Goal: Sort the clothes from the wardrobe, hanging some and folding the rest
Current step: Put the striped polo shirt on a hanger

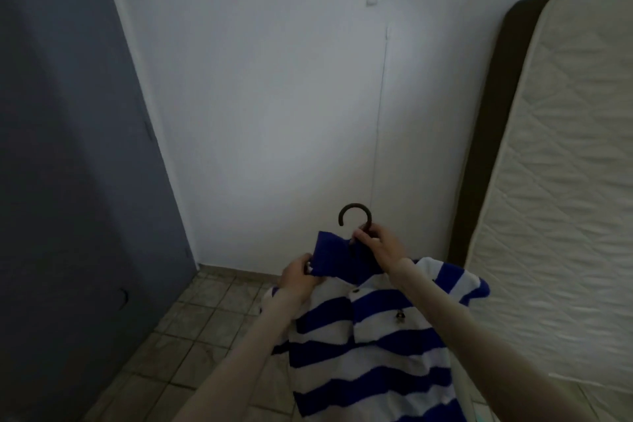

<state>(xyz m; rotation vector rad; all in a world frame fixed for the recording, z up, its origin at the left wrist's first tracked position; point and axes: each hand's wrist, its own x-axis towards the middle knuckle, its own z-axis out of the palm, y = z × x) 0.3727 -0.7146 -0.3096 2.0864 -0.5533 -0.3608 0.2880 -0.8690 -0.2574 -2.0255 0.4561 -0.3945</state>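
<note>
Striped polo shirt (370, 346), blue/white, hangs front-centre, ~6 o'clock in frame, already on a dark hanger (356, 216). Only the hook shows above the collar; rest of hanger is inside the shirt, can't see it.

Right hand (380, 245): fingers curled, pinching hanger neck just under the hook, carrying the load. Left hand (299, 276): thumb + fingers pinch the blue collar flap (329, 255) at shirt's 10 o'clock, looks like straightening it. Both grips narrow, both holding sth.

Progress, as I judge it: this garment is at the late part of the "hang" step. It's on the hanger, collar being tidied, not yet on a rail. No rail or wardrobe interior in view, so can't tell where it goes. No other clothes visible, hung or folded, so overall share done can't be read from here. Left: finish collar, carry to rail, hook on, then remaining items.

Edges/room:
- White wall (274, 96) at 12 o'clock, beyond the hook, not touching.
- Grey-blue panel (68, 147) at 9 o'clock, poss. wardrobe door; well apart from left arm.
- Mattress (565, 181) stood on edge at 3 o'clock, dark backing behind it; shirt's right sleeve is near it, contact unclear.
- Tiled floor (205, 336) at 7 o'clock, below shirt.

Open room is mostly left + forward; right side tight. Swing the sleeve right and it prob. brushes the mattress.
</note>
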